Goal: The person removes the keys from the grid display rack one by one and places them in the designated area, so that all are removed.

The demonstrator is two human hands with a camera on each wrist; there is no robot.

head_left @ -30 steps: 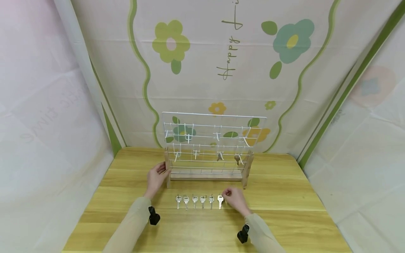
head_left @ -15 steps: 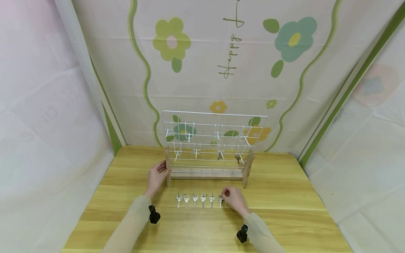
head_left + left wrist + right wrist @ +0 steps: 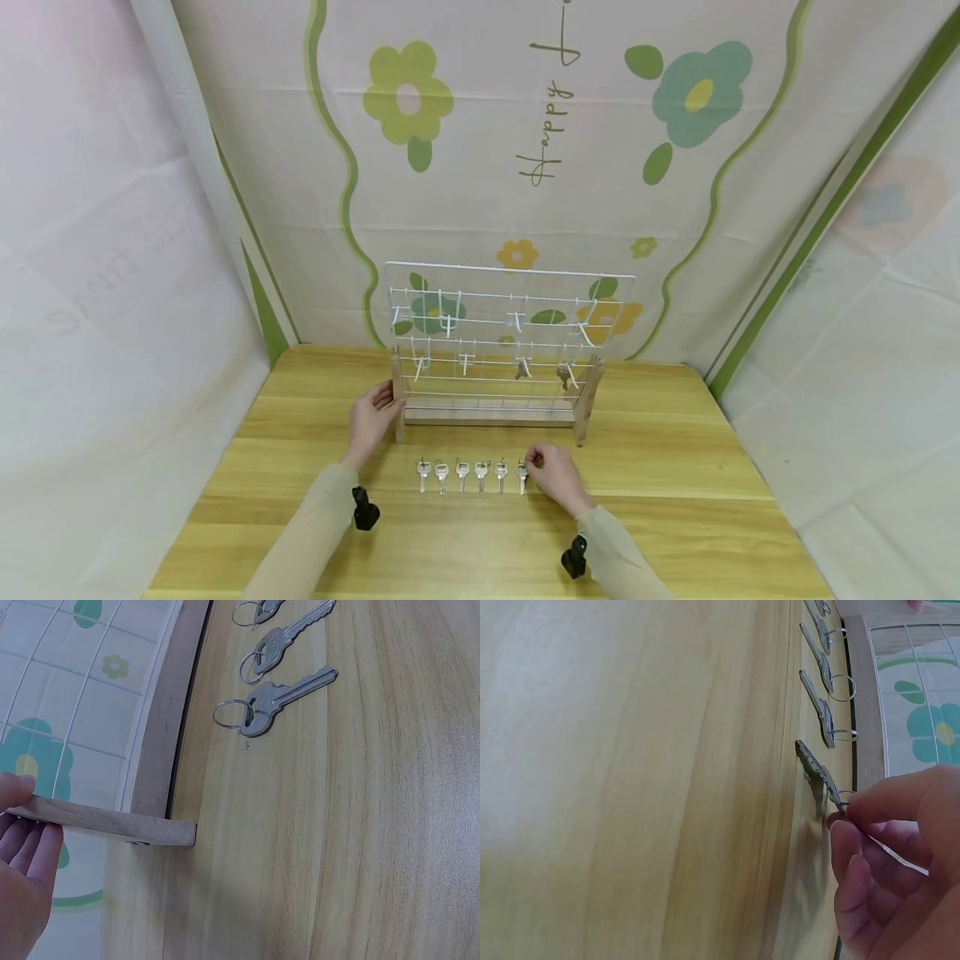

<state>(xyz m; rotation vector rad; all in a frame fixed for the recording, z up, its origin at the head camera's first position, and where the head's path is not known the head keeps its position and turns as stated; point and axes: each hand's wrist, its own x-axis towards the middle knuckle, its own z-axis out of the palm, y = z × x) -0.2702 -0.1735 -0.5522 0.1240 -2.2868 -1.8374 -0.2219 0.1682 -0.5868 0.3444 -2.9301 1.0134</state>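
Note:
At the left end of a white wire-grid rack with a wooden base (image 3: 487, 414), my left hand (image 3: 369, 421) grips the wooden side post (image 3: 112, 821), thumb on one face and fingers on the other. My right hand (image 3: 557, 477) pinches the rightmost key (image 3: 522, 477) of a row at its ring end. In the right wrist view that key (image 3: 821, 776) is tilted, its head raised towards the fingertips. Part of its ring is hidden by the fingers. Several other silver keys (image 3: 462, 477) with rings lie to its left, in front of the rack.
White hooks (image 3: 465, 363) stick out from the grid in two rows. Two keys (image 3: 563, 377) show at the lower right hooks. The right wooden post (image 3: 587, 404) stands behind my right hand. A flowered cloth (image 3: 450, 208) surrounds the wooden table (image 3: 645, 467).
The rightmost key, flat and bright a second ago, has tilted and looks darker in my right fingers. My left hand stays on the post. The head view has shifted slightly.

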